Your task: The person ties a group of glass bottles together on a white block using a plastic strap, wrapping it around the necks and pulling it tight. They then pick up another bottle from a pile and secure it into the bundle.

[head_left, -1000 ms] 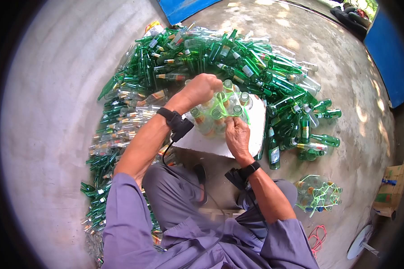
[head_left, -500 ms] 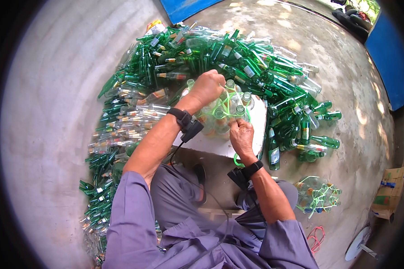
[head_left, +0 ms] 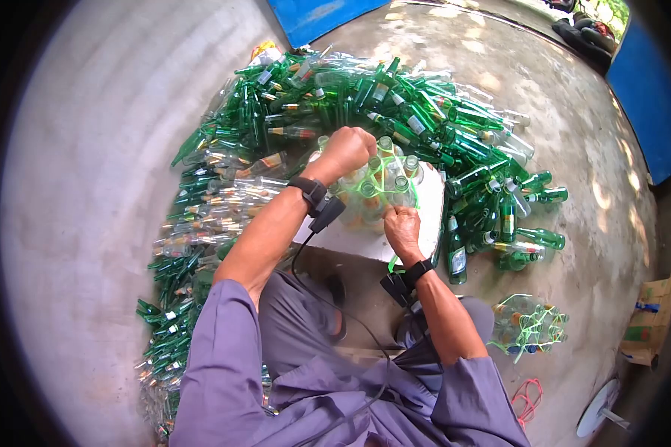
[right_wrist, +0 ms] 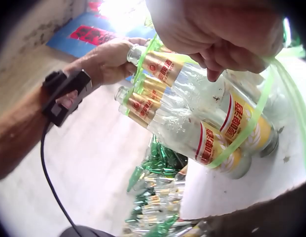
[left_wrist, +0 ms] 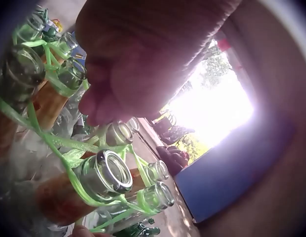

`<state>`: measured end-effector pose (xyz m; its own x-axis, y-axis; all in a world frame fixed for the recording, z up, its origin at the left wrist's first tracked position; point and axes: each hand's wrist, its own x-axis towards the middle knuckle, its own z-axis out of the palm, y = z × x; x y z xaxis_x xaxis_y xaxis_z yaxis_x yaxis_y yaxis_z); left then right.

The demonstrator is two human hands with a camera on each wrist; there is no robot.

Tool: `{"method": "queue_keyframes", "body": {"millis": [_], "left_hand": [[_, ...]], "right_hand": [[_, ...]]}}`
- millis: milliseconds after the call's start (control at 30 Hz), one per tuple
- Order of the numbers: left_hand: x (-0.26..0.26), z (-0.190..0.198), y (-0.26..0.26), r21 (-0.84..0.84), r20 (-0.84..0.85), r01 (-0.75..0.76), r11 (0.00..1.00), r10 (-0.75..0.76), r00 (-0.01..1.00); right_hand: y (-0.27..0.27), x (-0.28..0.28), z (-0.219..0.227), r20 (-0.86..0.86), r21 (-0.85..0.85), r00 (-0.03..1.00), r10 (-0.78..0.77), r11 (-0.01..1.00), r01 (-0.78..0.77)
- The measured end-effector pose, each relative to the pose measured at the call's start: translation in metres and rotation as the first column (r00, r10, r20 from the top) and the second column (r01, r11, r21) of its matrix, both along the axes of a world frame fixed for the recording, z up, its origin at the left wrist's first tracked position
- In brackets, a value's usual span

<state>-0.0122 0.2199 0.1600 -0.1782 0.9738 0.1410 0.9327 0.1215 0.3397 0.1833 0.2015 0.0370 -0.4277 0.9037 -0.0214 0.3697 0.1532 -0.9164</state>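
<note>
Several clear glass bottles (head_left: 369, 205) with gold and yellow labels stand bundled on a white board. Green plastic twine (head_left: 386, 181) crosses between their necks and, in the right wrist view, a strand of twine (right_wrist: 251, 129) runs low around the bodies. My left hand (head_left: 348, 154) is curled over the far left necks, gripping the twine there; its fingertips are partly hidden. At the near side of the bundle my right hand (head_left: 403, 229) pinches the twine, and a loose length hangs beneath it toward the wrist.
The white board (head_left: 335, 237) lies before the person's knees. A big heap of green and clear bottles (head_left: 417, 112) curves around the far and left sides. At right are another tied bundle (head_left: 529, 325), pink cord (head_left: 527, 402) and a cardboard box (head_left: 649, 316).
My left hand has shifted slightly right. My right hand has come a little lower, away from the near bottle neck, and a green twine end now shows below it.
</note>
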Motion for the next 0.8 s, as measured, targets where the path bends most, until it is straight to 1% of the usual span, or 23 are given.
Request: {"method": "queue_keyframes", "body": {"millis": [33,100,133,233,267,300,367,400,433,500,533,600,700,767,800], "left_hand": [[0.004,0.000,-0.003,0.001,-0.003,-0.001,1.000,0.001,1.000],[0.015,-0.003,-0.013,0.088,-0.096,0.002,0.996,0.007,0.995],[0.020,-0.004,-0.018,0.088,-0.099,0.003,0.996,0.006,0.995],[0.033,-0.005,-0.034,0.228,0.023,0.014,0.974,-0.020,1.000],[0.044,-0.010,-0.047,0.220,0.048,0.089,0.971,-0.102,0.994],[0.050,-0.013,-0.054,0.218,0.049,0.087,0.972,-0.100,0.994],[0.061,-0.020,-0.066,0.208,-0.147,0.144,0.968,-0.115,0.982],[0.063,-0.021,-0.069,0.122,-0.184,0.119,0.985,-0.096,0.978],[0.064,-0.022,-0.071,0.120,-0.181,0.121,0.985,-0.098,0.979],[0.067,-0.024,-0.073,0.112,-0.378,0.138,0.984,-0.087,0.922],[0.069,-0.025,-0.072,0.111,-0.374,0.129,0.985,-0.079,0.924],[0.070,-0.026,-0.071,0.116,-0.379,0.128,0.985,-0.075,0.922],[0.071,-0.028,-0.073,0.138,-0.391,0.114,0.984,-0.051,0.919],[0.071,-0.028,-0.072,0.127,-0.384,0.107,0.986,-0.050,0.922],[0.070,-0.028,-0.071,0.136,-0.383,0.105,0.985,-0.045,0.923]], "right_hand": [[0.000,0.000,-0.001,-0.003,0.001,1.000,0.001,1.000,-0.001],[0.000,0.002,-0.001,0.028,0.011,1.000,0.011,1.000,-0.011],[0.001,0.003,-0.001,0.026,0.011,1.000,0.010,1.000,-0.010],[0.003,0.003,-0.004,0.020,0.011,1.000,0.010,1.000,-0.010],[0.003,0.003,-0.006,0.015,0.017,1.000,0.009,1.000,-0.010],[0.003,0.003,-0.006,0.012,0.023,1.000,0.010,1.000,-0.010],[0.001,0.006,-0.006,-0.011,0.012,1.000,0.011,1.000,-0.011],[0.002,0.008,-0.005,-0.037,0.002,0.999,0.007,1.000,-0.007],[0.003,0.009,-0.005,-0.033,0.000,0.999,0.005,1.000,-0.005],[0.005,0.014,0.001,-0.068,0.016,0.998,0.007,1.000,-0.006],[0.005,0.019,0.008,-0.071,-0.027,0.997,0.019,0.999,-0.021],[0.009,0.026,0.013,-0.066,-0.026,0.997,0.032,0.999,-0.034],[0.010,0.031,0.012,-0.084,-0.015,0.995,0.046,0.999,-0.048],[0.011,0.033,0.010,-0.093,-0.086,0.995,0.032,0.995,-0.040],[0.011,0.032,0.007,-0.105,-0.062,0.993,0.057,0.996,-0.064]]}}
